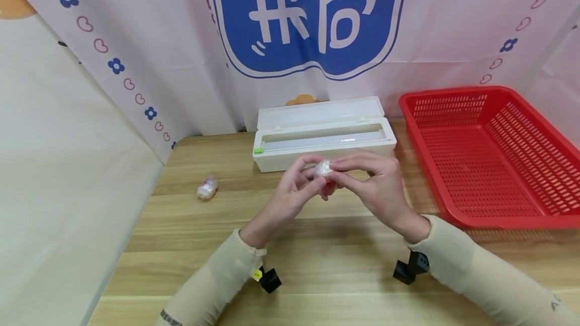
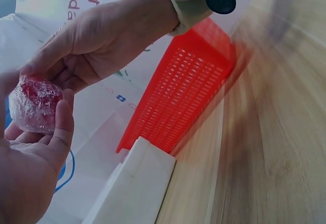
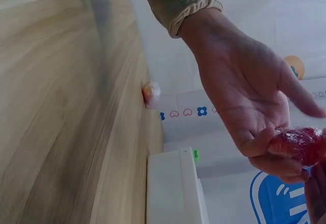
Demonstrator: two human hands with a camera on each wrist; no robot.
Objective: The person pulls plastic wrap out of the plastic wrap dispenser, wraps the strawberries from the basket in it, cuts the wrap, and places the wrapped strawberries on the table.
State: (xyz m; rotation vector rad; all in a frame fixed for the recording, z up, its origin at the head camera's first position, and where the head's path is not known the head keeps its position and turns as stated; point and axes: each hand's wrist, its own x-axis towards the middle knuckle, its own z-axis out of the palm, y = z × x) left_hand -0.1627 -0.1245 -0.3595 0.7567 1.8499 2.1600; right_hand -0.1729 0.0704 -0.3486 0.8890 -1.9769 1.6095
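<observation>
A small red roundish thing [image 1: 323, 168] wrapped in crinkled clear film is held up above the table between both hands; its exact kind is hidden by the film. My left hand [image 1: 292, 185] holds it from the left, fingers curled around it. From the other side my right hand [image 1: 373, 182] pinches the film with thumb and fingertips. The left wrist view shows the wrapped red thing [image 2: 35, 104] close up, with film bunched over it. Behind the hands is a white cling film dispenser [image 1: 323, 150], its lid raised and a roll inside.
Another film-wrapped piece [image 1: 207, 188] lies on the wooden table [image 1: 190, 245] at the left. A red plastic basket [image 1: 426, 165] with perforated sides stands at the right. A printed white curtain [image 1: 181, 64] hangs along the table's back edge.
</observation>
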